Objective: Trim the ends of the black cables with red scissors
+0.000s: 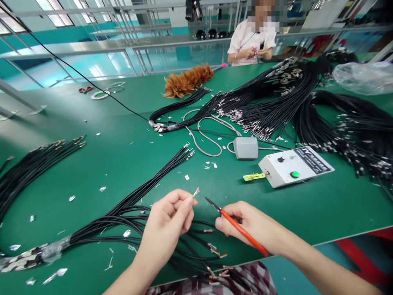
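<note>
My left hand (167, 225) is closed in a pinch on the end of a black cable, whose thin stripped wires (196, 191) stick out past the fingertips. Just right of these wires is the dark pointed tip of an orange-handled tool (238, 227), apart from them. My right hand (251, 225) is wrapped round this tool; its exact kind is unclear. A bundle of black cables (123, 205) runs under and beside my left hand. Several loose cable ends with coloured wires (215, 250) lie below my hands, near the table edge and my checked clothing.
On the green table (123, 123) stand a white control box (296, 166) with a green button and a grey box (245, 148). Heaped black cables (264, 102) fill the right, with more at left (37, 164). A brown feather duster (188, 81) lies behind. Across the table sits a person (253, 43).
</note>
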Action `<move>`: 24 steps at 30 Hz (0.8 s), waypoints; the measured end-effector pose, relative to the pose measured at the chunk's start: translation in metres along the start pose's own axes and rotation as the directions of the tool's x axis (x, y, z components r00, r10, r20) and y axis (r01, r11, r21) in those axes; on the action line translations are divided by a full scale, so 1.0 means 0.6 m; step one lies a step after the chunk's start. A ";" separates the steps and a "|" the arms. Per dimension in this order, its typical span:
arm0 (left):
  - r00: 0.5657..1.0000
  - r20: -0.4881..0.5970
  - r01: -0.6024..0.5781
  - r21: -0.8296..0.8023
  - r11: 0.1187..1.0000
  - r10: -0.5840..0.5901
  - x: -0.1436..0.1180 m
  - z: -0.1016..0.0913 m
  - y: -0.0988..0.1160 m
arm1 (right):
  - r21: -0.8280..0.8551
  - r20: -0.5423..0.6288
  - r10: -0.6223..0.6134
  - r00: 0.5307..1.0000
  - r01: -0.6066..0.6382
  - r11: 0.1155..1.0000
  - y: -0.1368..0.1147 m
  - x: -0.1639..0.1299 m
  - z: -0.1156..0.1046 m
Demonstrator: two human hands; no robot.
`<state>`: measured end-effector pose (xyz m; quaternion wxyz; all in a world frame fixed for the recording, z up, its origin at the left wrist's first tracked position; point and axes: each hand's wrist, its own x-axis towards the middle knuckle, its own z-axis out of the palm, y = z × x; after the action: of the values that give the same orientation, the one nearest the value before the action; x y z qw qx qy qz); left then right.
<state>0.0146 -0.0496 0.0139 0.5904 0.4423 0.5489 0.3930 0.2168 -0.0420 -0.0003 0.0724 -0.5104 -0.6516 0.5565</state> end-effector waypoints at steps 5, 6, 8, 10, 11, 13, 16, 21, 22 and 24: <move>0.984 0.107 0.155 -0.110 0.982 -0.143 0.008 -0.002 0.003 | -0.082 -0.032 -0.048 0.998 0.045 0.996 -0.017 0.003 -0.004; 0.981 0.115 0.167 -0.121 0.979 -0.153 0.008 -0.001 0.003 | -0.100 -0.029 -0.053 0.998 0.050 0.994 -0.021 0.006 -0.004; 0.979 0.129 0.178 -0.135 0.975 -0.161 0.008 0.000 0.003 | -0.122 -0.017 -0.064 0.998 0.061 0.991 -0.027 0.011 -0.004; 0.977 0.142 0.182 -0.145 0.973 -0.161 0.007 0.001 0.003 | -0.130 -0.010 -0.071 0.997 0.069 0.989 -0.030 0.015 -0.005; 0.976 0.148 0.183 -0.150 0.971 -0.161 0.006 0.001 0.004 | -0.133 -0.005 -0.072 0.997 0.070 0.989 -0.031 0.016 -0.005; 0.973 0.157 0.193 -0.163 0.968 -0.168 0.006 0.000 0.004 | -0.138 0.003 -0.071 0.997 0.071 0.988 -0.032 0.019 -0.007; 0.968 0.174 0.212 -0.184 0.960 -0.180 0.005 -0.001 0.003 | -0.168 -0.011 -0.075 0.997 0.072 0.983 -0.033 0.021 -0.007; 0.960 0.219 0.225 -0.232 0.946 -0.175 0.006 -0.002 0.000 | -0.193 -0.032 -0.082 0.996 0.074 0.978 -0.034 0.024 -0.005; 0.958 0.228 0.228 -0.241 0.943 -0.174 0.006 -0.002 -0.001 | -0.188 -0.031 -0.081 0.996 0.074 0.979 -0.034 0.025 -0.005; 0.953 0.248 0.237 -0.262 0.935 -0.172 0.007 -0.004 -0.002 | -0.162 -0.015 -0.078 0.997 0.075 0.984 -0.034 0.027 -0.004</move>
<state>0.0126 -0.0458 0.0115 0.7440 0.3323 0.4596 0.3532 0.1987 -0.0255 0.0090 0.0593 -0.4950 -0.7128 0.4933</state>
